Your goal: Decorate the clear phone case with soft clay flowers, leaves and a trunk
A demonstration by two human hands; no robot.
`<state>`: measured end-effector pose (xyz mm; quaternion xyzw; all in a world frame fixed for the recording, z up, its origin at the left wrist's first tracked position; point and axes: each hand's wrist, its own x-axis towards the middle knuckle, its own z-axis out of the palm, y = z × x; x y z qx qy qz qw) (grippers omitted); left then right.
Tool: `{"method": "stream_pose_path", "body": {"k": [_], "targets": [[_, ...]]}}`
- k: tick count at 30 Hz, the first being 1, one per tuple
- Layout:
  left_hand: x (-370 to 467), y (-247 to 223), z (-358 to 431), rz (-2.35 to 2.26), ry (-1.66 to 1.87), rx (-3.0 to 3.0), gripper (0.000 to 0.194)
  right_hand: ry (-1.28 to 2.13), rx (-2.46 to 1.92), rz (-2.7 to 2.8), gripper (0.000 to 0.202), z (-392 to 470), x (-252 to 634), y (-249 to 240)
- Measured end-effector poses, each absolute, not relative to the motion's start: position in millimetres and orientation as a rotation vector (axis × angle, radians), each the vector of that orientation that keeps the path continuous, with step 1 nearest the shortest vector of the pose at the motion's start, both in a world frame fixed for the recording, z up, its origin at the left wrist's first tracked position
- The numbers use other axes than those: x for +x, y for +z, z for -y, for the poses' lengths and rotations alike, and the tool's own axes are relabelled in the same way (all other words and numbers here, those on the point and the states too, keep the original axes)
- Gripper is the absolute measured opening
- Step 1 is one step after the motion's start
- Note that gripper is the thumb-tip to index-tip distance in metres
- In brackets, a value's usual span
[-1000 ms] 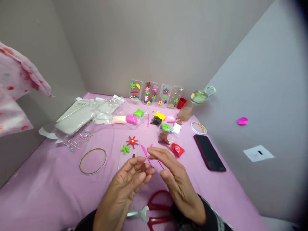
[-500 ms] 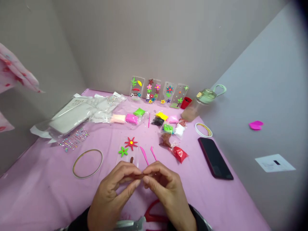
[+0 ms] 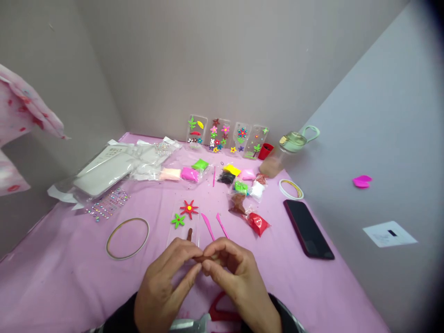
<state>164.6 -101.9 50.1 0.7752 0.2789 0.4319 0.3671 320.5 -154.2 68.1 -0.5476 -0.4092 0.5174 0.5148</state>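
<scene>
A thin brown piece of clay (image 3: pixel 204 259) is pinched between the fingertips of my left hand (image 3: pixel 169 277) and my right hand (image 3: pixel 239 277). The hands meet over the near middle of the cloth. Just beyond them lies a clear phone case (image 3: pixel 183 231) bearing a red flower (image 3: pixel 189 209), a green flower (image 3: pixel 178 220) and a brown strip (image 3: pixel 189 234); its near end is hidden by my left hand. Two pink modelling tools (image 3: pixel 208 226) rest right of the case. Below my hands, red-handled scissors (image 3: pixel 222 314) are partly covered.
Bagged clay, including a red packet (image 3: pixel 258 224), lies right of centre. A black phone (image 3: pixel 308 229), tape roll (image 3: pixel 291 189) and bottle (image 3: pixel 286 150) stand or lie right. Decorated cases (image 3: pixel 220 135) lean at the back. Left are a ring (image 3: pixel 127 238) and packaging (image 3: pixel 104 173).
The view has shifted slightly. More of the brown piece shows between my fingertips, which still pinch it, and my hands sit a little lower in view.
</scene>
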Motion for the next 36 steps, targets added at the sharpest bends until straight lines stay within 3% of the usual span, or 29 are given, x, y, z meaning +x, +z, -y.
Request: {"method": "stream_pose_path", "body": {"k": [13,24,36], "targets": [[169,42,105,-0.71,1.169,2.228,0.021,1.395,-1.249,0.837,0.027,150,324,56],[169,34,108,-0.735,1.079,2.271,0.022,1.311,-1.274,0.93,0.011,152,323,49],[168,37,107,-0.655,1.096,2.221,0.014,1.393,-1.294,0.862,0.012,147,325,53]]}}
